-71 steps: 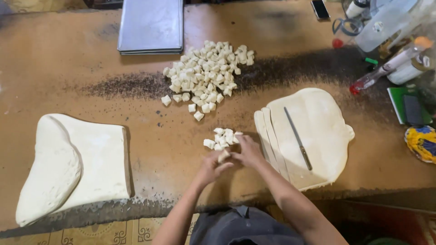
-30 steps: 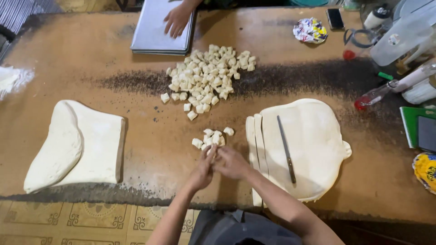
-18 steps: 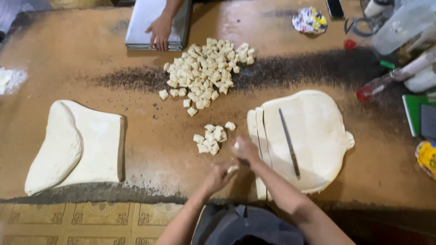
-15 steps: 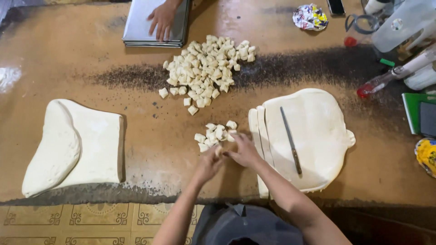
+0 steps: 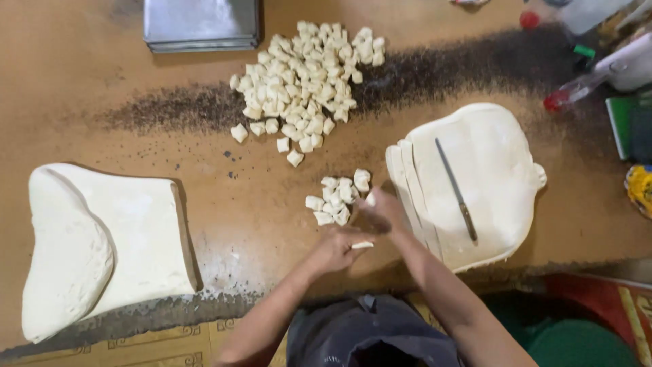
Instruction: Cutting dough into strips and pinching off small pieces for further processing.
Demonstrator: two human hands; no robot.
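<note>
Since half a second ago, both hands have drawn slightly apart, and the other person's hand that lay on the grey metal tray [image 5: 201, 25] at the far edge has gone from view. At the far left of the brown table [image 5: 88, 88] lies a thick folded slab of white dough [image 5: 102, 245]. Right of it, the left hand [image 5: 334, 249] is loosely curled around one end of a thin strip of dough [image 5: 362, 245], whose tip pokes out toward the right. Above the hands sits a small pile of cut dough cubes [image 5: 337, 198], and farther back a much larger heap of dough cubes [image 5: 303, 88] spreads over a dark speckled band on the table. The right hand [image 5: 381, 211] is blurred, fingers bent just beside the small pile; whether it pinches anything cannot be told. Further right, a flat rolled dough sheet [image 5: 475, 177] has strips cut along its left edge, and a long knife [image 5: 456, 190] rests on it. Bottles and packets crowd the far right corner.
</note>
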